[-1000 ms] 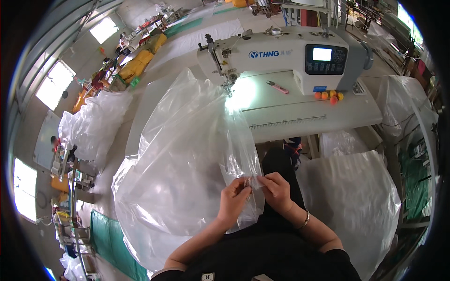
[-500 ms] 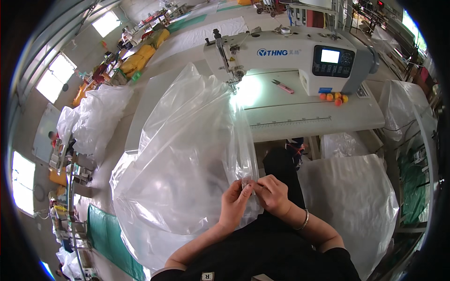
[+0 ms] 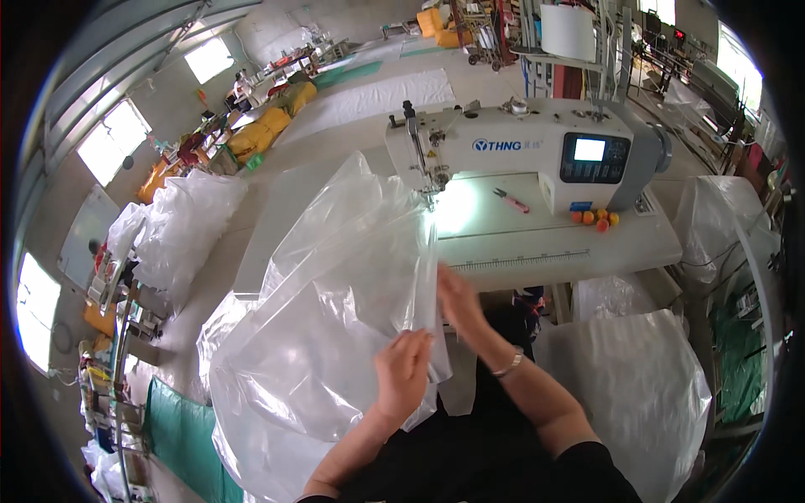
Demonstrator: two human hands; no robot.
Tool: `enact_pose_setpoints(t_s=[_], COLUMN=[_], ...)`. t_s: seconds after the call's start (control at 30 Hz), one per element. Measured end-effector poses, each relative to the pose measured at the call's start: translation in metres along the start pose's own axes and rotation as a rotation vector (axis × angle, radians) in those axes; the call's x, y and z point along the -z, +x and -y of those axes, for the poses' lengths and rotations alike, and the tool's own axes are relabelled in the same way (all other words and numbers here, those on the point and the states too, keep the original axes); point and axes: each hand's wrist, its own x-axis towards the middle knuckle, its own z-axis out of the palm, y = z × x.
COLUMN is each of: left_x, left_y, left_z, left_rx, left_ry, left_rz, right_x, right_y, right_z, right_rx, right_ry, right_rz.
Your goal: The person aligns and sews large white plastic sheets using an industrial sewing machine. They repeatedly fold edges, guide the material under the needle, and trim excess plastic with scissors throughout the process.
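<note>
A large clear plastic sheet [image 3: 310,352] runs from under the sewing machine's needle area down over the table's front edge into my lap. My left hand [image 3: 404,373] is closed on the right-hand edge of this sheet, low near my body. Farther up the same edge, close to the table front, is my right hand [image 3: 461,302]. It is smeared by motion, so its fingers do not show clearly. The white sewing machine [image 3: 503,151] stands on the table with its lamp lit, and the sheet's narrow folded edge reaches up to its needle.
On the sewing table [image 3: 528,239] lie a pink-handled cutter [image 3: 511,200] and several small orange-red fruits [image 3: 600,220]. More clear plastic [image 3: 629,394] hangs at my right. A plastic heap [image 3: 180,226] stands on the left, above a green sheet [image 3: 189,436].
My hands have come apart: the right moved up along the plastic edge toward the table, the left shifted slightly left and down. The view has tilted, placing the machine lower.
</note>
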Motion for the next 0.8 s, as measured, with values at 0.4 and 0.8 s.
enact_pose_setpoints(t_s=[0.4,0.8], left_x=[-0.009,0.011], left_y=[-0.022,-0.012], left_z=[0.05,0.072], left_rx=[-0.337,-0.4], left_ry=[0.233,0.169], left_rz=[0.377,0.449], right_x=[0.027,-0.006], right_y=[-0.019,0.076], right_z=[-0.012,0.015], right_rx=[-0.351,0.341], right_ry=[-0.431,-1.404], right_rz=[0.344,-0.046])
